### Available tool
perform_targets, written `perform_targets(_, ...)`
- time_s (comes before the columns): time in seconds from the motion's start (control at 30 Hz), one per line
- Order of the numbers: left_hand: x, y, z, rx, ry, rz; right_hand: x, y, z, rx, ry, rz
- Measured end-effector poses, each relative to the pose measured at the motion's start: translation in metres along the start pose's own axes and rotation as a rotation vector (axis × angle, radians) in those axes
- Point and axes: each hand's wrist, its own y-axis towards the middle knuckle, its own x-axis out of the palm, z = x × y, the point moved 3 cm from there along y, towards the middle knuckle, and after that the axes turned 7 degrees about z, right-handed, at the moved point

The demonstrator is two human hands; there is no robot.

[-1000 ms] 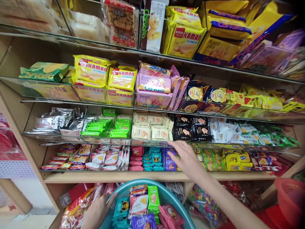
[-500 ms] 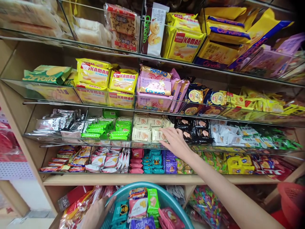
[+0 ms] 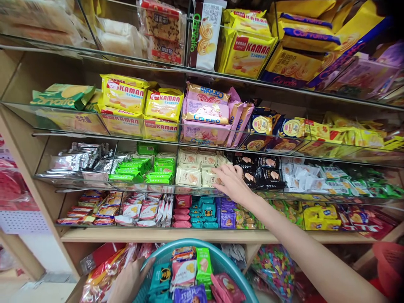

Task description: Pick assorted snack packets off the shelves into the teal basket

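My right hand [image 3: 232, 183] reaches over the glass edge of the third shelf. Its bent, slightly spread fingers rest on the right side of the cream-coloured wafer packets [image 3: 188, 176]; the thumb is hard to make out. Black wafer packets [image 3: 268, 173] lie just to its right. At the lower left, my left hand [image 3: 130, 278] grips the rim of a teal plastic basket [image 3: 232, 261], its fingertips partly hidden. Inside the basket lie a green wafer packet [image 3: 203, 266], a white-and-pink packet [image 3: 184, 273], a purple packet [image 3: 190, 293], teal packets [image 3: 160, 277] and a dark pink packet [image 3: 227, 287].
Glass-fronted shelves hold yellow Kaman packs [image 3: 123, 94], pink Carvalfo packs [image 3: 206, 111], green packets [image 3: 128, 168] and silver packets [image 3: 77, 162]. Below the wooden ledge [image 3: 126, 236] is a bag of colourful sweets [image 3: 274, 269]. A red plastic basket [image 3: 389, 265] stands at right.
The fingers of my right hand have bent a little more over the cream packets. The view has shifted slightly, and my left hand stays on the basket.
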Motion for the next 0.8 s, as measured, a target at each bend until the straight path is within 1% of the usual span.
perform_targets(0.1, 0.001, -0.001, 0.001, 0.032, 0.019, -0.037, -0.001, 0.0, -0.002, 0.042, 0.018, -0.031)
perform_targets(0.2, -0.002, -0.002, 0.003, 0.025, 0.012, -0.043, -0.003, -0.002, -0.003, 0.06, 0.042, -0.019)
perform_targets(0.27, -0.005, -0.002, 0.003, -0.003, -0.026, -0.028, -0.008, -0.004, -0.004, 0.055, 0.072, 0.029)
perform_targets(0.33, -0.01, -0.002, 0.005, -0.041, -0.078, -0.003, -0.018, -0.008, -0.006, 0.061, 0.123, 0.111)
perform_targets(0.4, -0.015, -0.002, 0.007, -0.074, -0.129, 0.019, -0.029, -0.015, -0.011, 0.106, 0.228, 0.211)
perform_targets(0.43, -0.018, -0.003, 0.009, -0.084, -0.151, 0.027, -0.034, -0.02, -0.015, 0.155, 0.318, 0.251)
perform_targets(0.47, -0.02, -0.003, 0.011, -0.087, -0.168, 0.033, -0.036, -0.027, -0.022, 0.226, 0.437, 0.269)
perform_targets(0.5, -0.022, -0.004, 0.013, -0.088, -0.181, 0.039, -0.036, -0.035, -0.03, 0.315, 0.587, 0.257)
perform_targets(0.53, -0.024, -0.005, 0.014, -0.085, -0.188, 0.043, -0.032, -0.044, -0.042, 0.416, 0.758, 0.21)
perform_targets(0.6, -0.025, -0.006, 0.016, -0.092, -0.183, 0.055, -0.02, -0.066, -0.075, 0.638, 1.125, 0.027)
perform_targets(0.7, -0.023, -0.007, 0.016, -0.103, -0.179, 0.05, 0.001, -0.108, -0.145, 0.945, 1.626, -0.309)
perform_targets(0.73, -0.022, -0.007, 0.015, -0.107, -0.178, 0.045, 0.008, -0.124, -0.171, 1.033, 1.754, -0.412)
perform_targets(0.8, -0.022, -0.008, 0.014, -0.109, -0.179, 0.043, 0.025, -0.16, -0.219, 1.238, 1.901, -0.572)
